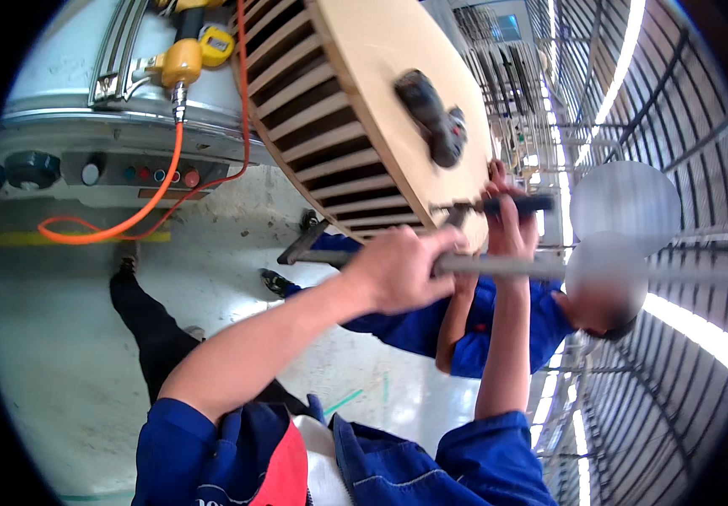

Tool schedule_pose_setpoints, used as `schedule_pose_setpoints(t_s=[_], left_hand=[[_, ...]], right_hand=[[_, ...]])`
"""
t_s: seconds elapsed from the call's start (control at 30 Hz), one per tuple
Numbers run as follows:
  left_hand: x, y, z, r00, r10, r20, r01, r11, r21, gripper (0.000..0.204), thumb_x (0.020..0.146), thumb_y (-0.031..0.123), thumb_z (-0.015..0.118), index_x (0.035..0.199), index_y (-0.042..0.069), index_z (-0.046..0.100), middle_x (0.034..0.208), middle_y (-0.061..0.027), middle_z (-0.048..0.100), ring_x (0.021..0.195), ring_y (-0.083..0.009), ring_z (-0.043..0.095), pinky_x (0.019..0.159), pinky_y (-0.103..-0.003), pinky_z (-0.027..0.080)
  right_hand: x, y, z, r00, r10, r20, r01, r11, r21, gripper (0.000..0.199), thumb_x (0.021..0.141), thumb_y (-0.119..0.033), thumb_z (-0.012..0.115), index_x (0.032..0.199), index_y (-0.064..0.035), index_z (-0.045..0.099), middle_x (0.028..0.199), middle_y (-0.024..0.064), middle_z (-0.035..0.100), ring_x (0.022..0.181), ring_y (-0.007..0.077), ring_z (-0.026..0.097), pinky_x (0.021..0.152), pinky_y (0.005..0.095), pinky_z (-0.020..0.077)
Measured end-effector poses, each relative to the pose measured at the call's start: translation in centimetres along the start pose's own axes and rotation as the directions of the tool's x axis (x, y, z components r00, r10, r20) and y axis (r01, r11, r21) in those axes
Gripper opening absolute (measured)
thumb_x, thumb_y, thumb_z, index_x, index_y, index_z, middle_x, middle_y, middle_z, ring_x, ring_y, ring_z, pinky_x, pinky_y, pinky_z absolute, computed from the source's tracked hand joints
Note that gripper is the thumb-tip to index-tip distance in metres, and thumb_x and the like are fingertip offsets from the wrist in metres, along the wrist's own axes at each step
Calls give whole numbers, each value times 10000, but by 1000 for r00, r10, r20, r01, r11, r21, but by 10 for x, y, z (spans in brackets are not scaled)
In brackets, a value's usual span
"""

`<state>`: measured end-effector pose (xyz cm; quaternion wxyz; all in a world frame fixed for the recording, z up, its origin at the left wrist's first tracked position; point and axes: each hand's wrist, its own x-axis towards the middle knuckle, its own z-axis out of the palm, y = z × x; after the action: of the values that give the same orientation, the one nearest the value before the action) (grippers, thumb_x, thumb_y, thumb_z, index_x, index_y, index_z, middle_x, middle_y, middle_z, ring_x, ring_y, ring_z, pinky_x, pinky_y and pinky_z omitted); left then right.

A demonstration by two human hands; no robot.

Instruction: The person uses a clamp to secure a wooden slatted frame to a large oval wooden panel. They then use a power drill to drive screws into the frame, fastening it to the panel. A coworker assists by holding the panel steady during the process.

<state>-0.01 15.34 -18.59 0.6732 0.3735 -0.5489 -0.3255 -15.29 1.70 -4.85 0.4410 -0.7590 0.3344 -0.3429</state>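
A long grey bar clamp [541, 269] lies across the near end of a curved wooden piece with slats [415, 51]. My left hand [402, 268] is closed round the clamp's bar, near its sliding arm. With its fingers bent round the black screw handle [539, 204], my right hand [513, 226] is at the clamp's threaded spindle. The fixed jaw [301, 243] shows to the left, below the slatted side. On the smooth pale top of the wooden piece lies a dark cordless drill [433, 118].
A co-worker in blue [499, 325] stands close behind the clamp, an arm reaching up beside it. At the far left, a workbench [52, 93] carries a yellow air tool [183, 61], a yellow tape measure [215, 45] and an orange hose [174, 169] looping off its edge.
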Motion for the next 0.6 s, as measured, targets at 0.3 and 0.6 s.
schedule_pose_setpoints(t_s=[0.3,0.6], left_hand=[[8,18,-15,995,-56,84,82,933,-350,372,968,140,492,1265,-10,659,802,50,568,719,-42,507,677,-241,446],[12,21,-15,986,-150,76,165,948,-274,422,1001,178,435,1324,-30,610,585,110,354,498,-8,292,479,-224,226]], right_hand=[[10,-2,4,979,-152,133,167,980,-110,396,1019,-179,683,1325,32,549,1220,86,654,1159,151,622,1009,317,504],[0,-21,1,955,-240,172,262,958,-117,416,992,-126,691,1347,49,563,1287,132,665,1219,210,631,1095,341,482]])
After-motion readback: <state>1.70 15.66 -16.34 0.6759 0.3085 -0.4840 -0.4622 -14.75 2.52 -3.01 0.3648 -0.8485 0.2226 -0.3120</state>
